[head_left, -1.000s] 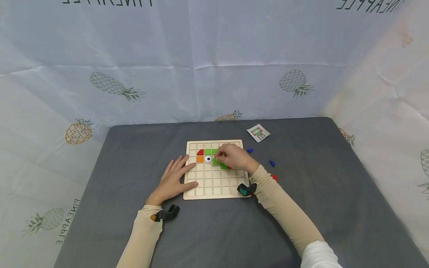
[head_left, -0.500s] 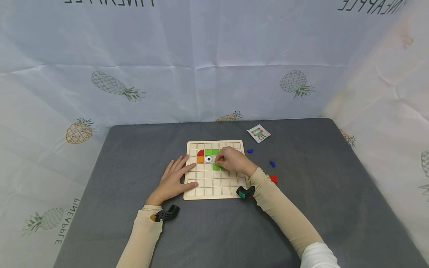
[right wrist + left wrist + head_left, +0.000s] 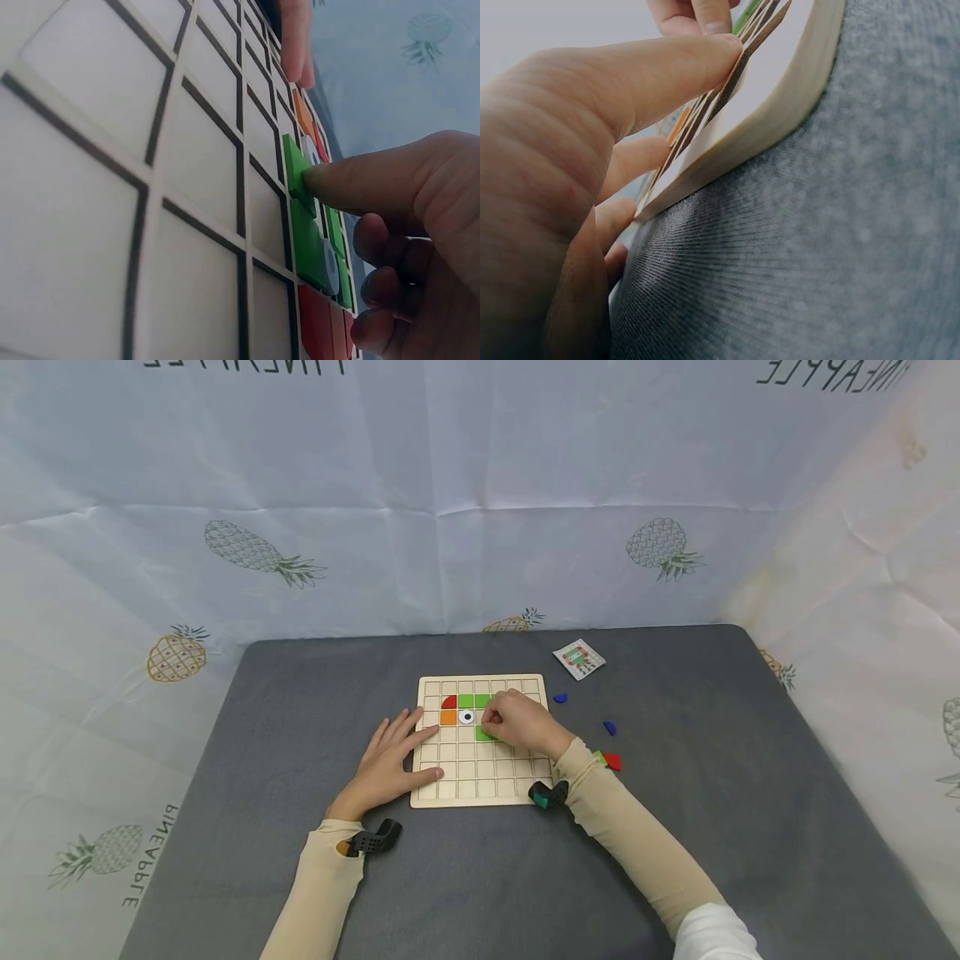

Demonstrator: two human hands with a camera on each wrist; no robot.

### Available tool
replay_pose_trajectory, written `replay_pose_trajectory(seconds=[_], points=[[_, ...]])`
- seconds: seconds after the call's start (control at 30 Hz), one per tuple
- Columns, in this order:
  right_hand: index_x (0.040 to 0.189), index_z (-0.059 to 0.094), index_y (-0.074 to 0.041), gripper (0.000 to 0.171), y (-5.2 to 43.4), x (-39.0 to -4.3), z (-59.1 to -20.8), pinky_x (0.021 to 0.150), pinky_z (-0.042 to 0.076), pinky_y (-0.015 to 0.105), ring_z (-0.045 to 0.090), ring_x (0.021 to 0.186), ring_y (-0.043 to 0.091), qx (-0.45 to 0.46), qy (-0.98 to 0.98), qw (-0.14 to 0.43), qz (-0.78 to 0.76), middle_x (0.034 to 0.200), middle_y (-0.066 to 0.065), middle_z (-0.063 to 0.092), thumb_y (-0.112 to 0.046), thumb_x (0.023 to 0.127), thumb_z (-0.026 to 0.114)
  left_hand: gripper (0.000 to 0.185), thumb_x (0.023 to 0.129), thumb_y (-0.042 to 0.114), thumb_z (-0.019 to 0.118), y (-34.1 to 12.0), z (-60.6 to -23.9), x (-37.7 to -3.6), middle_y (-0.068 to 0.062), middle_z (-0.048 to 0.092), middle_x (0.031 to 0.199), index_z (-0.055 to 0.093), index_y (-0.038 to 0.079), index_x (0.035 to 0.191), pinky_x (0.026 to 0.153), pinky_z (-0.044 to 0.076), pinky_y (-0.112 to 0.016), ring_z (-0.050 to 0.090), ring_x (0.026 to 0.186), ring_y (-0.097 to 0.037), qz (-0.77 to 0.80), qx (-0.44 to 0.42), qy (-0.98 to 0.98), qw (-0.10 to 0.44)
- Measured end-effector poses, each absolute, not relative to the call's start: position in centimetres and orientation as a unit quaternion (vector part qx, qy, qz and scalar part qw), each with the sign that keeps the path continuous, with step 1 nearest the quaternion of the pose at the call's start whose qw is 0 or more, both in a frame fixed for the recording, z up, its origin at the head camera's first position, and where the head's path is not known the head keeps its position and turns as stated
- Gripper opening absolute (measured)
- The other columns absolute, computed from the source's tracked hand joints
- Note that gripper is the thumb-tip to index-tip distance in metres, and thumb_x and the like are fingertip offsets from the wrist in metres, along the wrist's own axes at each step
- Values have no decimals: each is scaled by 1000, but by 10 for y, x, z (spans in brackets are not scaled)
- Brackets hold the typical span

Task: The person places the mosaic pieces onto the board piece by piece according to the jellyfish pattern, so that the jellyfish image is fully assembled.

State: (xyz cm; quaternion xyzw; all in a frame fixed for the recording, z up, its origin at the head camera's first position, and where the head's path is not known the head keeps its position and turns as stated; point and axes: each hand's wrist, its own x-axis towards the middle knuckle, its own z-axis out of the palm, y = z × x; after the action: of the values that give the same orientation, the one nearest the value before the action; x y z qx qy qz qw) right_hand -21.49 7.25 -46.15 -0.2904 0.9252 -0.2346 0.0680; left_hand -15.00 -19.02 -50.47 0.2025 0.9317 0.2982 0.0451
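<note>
The right hand is laid over the wooden grid board, its thumb pressed against a green tile seated in a cell, remaining fingers curled. The board's left edge is steadied by the left hand, fingers spread flat.

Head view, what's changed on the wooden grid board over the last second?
The right hand slid slightly left and toward the person over the wooden grid board, now covering more of the green square tiles and pressing one with a fingertip. The left hand stayed flat on the board's left edge; the loose pieces stayed put.
</note>
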Motion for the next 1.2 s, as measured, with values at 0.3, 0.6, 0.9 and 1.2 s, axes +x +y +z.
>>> replay_pose_trajectory(seconds=[0.3,0.6,0.9,1.2], points=[[89,65,-19,5,84,-205,-455,56,41,26,48,60,12,-247,908,105,-323,70,-3,55,-22,92,64,73,83,60,63,-190,-505,-150,3,15,162,41,31,146,122,-3,-47,7,151,-22,299,201,932,46],[97,66,-16,10,119,-193,-433,62,49,29,57,71,13,-230,892,121,-371,84,3,66,-25,95,62,74,83,61,63,-190,-505,-150,2,15,162,41,30,147,122,-3,-47,7,151,-23,295,207,932,42],[99,68,-17,13,157,-185,-418,61,48,29,53,71,17,-204,908,95,-353,83,-2,61,-27,95,60,74,83,61,63,-190,-503,-149,1,16,162,41,29,147,122,-3,-48,7,151,-24,298,203,932,42],[102,68,-12,17,187,-174,-418,66,51,31,57,78,16,-186,914,94,-347,90,-2,64,-26,95,61,74,83,61,63,-189,-504,-150,2,15,162,41,30,147,122,-3,-47,6,151,-23,297,205,932,43]])
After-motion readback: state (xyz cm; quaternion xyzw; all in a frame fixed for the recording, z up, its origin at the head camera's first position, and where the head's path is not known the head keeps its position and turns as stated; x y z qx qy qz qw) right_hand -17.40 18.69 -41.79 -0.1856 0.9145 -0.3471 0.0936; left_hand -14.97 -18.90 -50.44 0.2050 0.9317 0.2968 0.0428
